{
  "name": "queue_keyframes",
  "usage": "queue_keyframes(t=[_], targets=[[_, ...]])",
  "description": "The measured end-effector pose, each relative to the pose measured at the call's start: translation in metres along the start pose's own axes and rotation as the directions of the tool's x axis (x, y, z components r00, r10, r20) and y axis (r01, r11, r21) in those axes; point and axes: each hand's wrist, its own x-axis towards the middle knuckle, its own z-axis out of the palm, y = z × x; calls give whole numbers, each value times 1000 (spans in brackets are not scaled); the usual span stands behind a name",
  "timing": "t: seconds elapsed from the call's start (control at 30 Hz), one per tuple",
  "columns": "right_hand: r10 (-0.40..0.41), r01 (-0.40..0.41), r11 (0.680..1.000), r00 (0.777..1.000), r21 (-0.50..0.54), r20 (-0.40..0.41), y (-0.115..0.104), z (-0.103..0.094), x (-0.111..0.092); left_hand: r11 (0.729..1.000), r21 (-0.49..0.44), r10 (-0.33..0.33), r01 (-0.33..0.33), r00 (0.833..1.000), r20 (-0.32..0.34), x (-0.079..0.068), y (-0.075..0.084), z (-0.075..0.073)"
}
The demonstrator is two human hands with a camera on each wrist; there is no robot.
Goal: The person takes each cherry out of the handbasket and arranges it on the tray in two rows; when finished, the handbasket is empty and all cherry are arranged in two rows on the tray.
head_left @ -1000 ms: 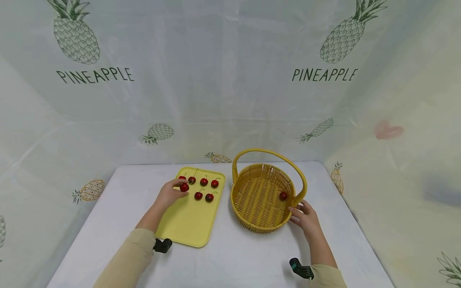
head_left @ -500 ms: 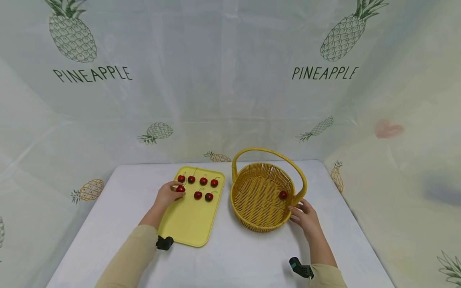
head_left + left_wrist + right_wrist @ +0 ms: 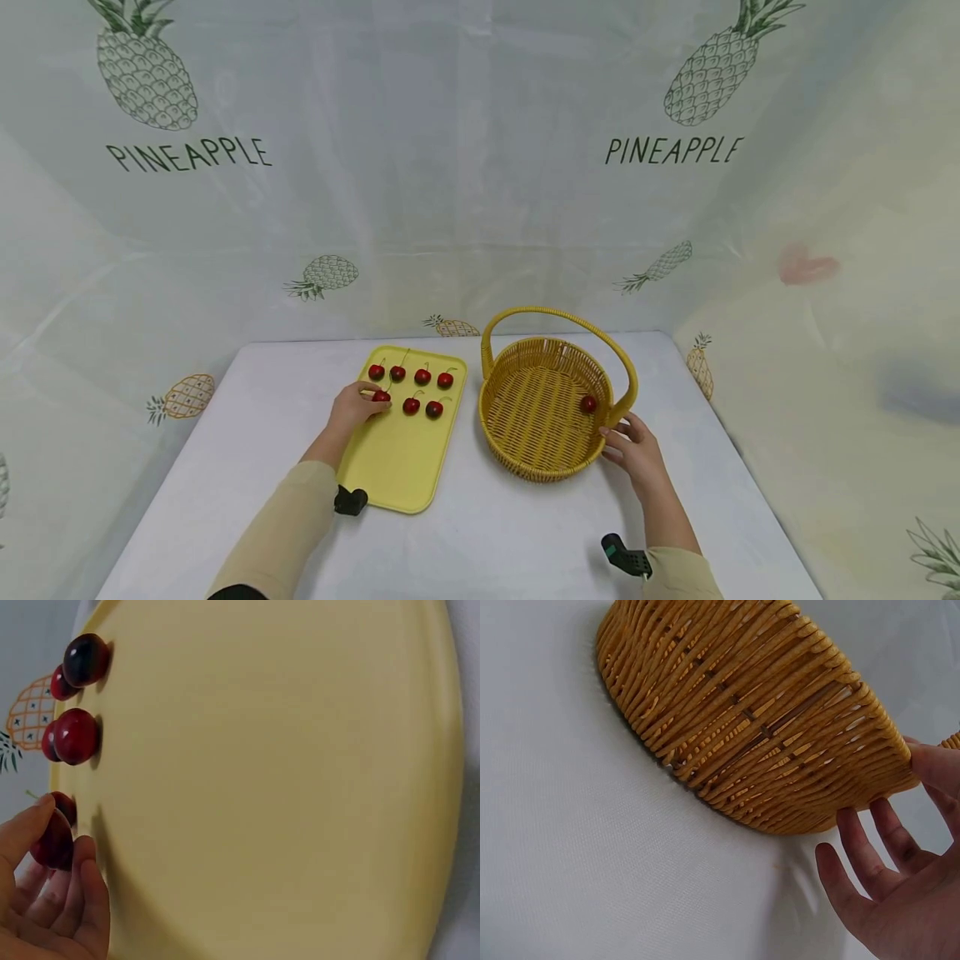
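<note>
My left hand (image 3: pixel 354 406) pinches a dark red cherry (image 3: pixel 51 844) between thumb and fingers, low over the left side of the yellow tray (image 3: pixel 393 467). Behind it a row of several cherries (image 3: pixel 422 377) lies along the tray's far end. Two more, one a red cherry (image 3: pixel 411 406) and the other a darker cherry (image 3: pixel 434 409), sit just to the right. My right hand (image 3: pixel 911 877) grips the right side of the yellow woven basket (image 3: pixel 742 720), thumb at the rim and fingertips against the outer wall. Inside the basket, near that side, rests one cherry (image 3: pixel 588 404).
An arched handle (image 3: pixel 558 313) rises over the basket. Tray and basket stand side by side on a white table (image 3: pixel 495 533), a narrow strip apart. A pineapple-print curtain (image 3: pixel 465 167) hangs behind and at both sides.
My left hand, holding the cherry, has drawn slightly back toward me and lowered it closer to the tray, in line with the two front cherries. My right hand stays on the basket.
</note>
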Motion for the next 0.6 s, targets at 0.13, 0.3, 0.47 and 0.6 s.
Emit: queue_keyframes(t=[0.13, 0.3, 0.47, 0.6], targets=[[13, -13, 1000, 1000, -4, -9, -1, 0, 1, 999, 33, -2, 3, 1000, -5, 1, -2, 1], [23, -23, 1000, 1000, -7, -15, -1, 0, 2, 997, 77, 2, -2, 1000, -2, 4, -6, 1], [19, -19, 1000, 1000, 3, -16, -1, 0, 1, 993, 116, 5, -6, 1000, 8, 6, -7, 2], [24, -24, 1000, 1000, 5, -20, -2, 0, 1, 991, 136, 3, -4, 1000, 13, 7, -7, 3]])
